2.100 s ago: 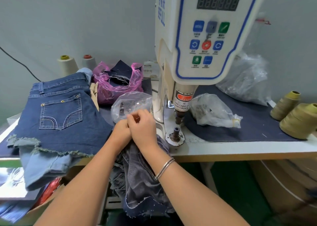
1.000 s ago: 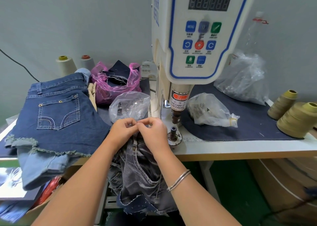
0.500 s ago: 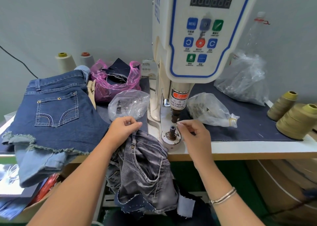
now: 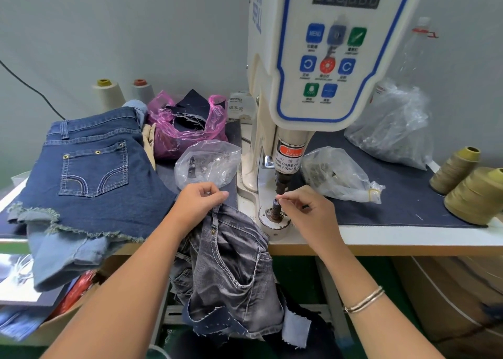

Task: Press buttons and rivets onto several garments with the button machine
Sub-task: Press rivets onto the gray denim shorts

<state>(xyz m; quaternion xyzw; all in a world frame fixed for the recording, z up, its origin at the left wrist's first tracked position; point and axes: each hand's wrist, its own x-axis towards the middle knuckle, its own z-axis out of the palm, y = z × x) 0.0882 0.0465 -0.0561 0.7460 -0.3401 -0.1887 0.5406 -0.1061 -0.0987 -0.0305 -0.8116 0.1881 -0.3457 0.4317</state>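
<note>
1 button machine [image 4: 321, 67] at 12 o'clock, white w/ blue-trim panel, standing on the counter [image 4: 381, 238]. 1 stack of blue denim shorts [image 4: 92, 173] at 9 o'clock. 1 grey denim shorts [image 4: 234, 266] at 6 o'clock, draped off counter edge. 4 thread cones: 2 olive [image 4: 476, 192] at 3 o'clock, 2 pale [image 4: 107, 93] at 10 o'clock. 3 clear plastic bags [image 4: 206, 162] plus 1 pink bag [image 4: 187, 125] w/ dark scraps. Left hand [image 4: 200, 202] palm down, fingers clenched on waistband of grey shorts. Right hand [image 4: 307, 208], bracelet on wrist, thumb+index pinching small stud [image 4: 276, 202] at top of lower die post [image 4: 273, 211]; other fingers loosely curled.
</note>
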